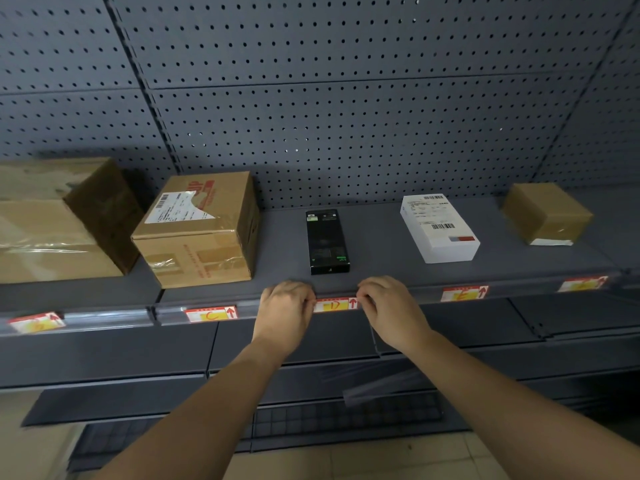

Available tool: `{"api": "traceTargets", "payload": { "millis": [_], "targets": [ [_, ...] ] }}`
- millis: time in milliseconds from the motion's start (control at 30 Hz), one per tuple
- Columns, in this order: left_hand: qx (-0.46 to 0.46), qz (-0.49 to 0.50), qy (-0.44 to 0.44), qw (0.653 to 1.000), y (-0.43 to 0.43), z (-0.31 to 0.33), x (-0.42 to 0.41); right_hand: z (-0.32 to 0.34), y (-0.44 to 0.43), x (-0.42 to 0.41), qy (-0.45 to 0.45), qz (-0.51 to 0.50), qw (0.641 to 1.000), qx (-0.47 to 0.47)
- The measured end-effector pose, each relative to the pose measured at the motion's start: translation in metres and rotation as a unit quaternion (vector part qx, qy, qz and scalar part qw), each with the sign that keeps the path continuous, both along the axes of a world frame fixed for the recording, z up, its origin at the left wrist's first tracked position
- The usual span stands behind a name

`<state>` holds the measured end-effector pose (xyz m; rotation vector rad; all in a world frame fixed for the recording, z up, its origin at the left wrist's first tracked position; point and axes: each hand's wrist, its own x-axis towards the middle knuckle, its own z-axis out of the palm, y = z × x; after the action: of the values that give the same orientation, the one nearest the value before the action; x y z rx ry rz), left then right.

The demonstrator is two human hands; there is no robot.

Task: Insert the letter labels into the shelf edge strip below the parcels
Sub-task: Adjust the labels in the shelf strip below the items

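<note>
D label (335, 304) ends under fingers (309, 298), leftmost box (52, 220) cropped

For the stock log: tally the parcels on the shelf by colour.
Brown parcels: 3
Black parcel: 1
White parcel: 1
Total: 5

Strip (415, 295) runs along front edge of shelf (381, 237). In strip, left to right:
- C label (212, 313), below carton (201, 233)
- D label (335, 304), below middle parcel (327, 242)
- E label (464, 293), below next parcel (440, 230)

Left hand (284, 306) pinches D label's left end, right hand (389, 303) its right end.
</note>
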<state>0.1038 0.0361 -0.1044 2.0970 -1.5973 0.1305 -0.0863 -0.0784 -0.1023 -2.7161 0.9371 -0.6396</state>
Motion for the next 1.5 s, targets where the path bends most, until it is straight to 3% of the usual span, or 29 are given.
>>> {"api": "traceTargets", "payload": {
  "millis": [633, 967, 1500],
  "targets": [
    [0.007, 0.007, 0.008, 1.0, -0.002, -0.002, 0.001, -0.003, 0.001, 0.001, -0.004, -0.004, 1.0, -0.015],
    [-0.008, -0.018, 0.005, 1.0, 0.009, 0.012, 0.003, 0.014, 0.004, 0.002, -0.021, 0.001, 0.998, 0.06],
    [-0.021, 0.127, -0.011, 0.992, 0.111, 0.05, 0.08, 0.049, 0.071, 0.101, -0.078, 0.134, 0.986, 0.06]
  ]
}}
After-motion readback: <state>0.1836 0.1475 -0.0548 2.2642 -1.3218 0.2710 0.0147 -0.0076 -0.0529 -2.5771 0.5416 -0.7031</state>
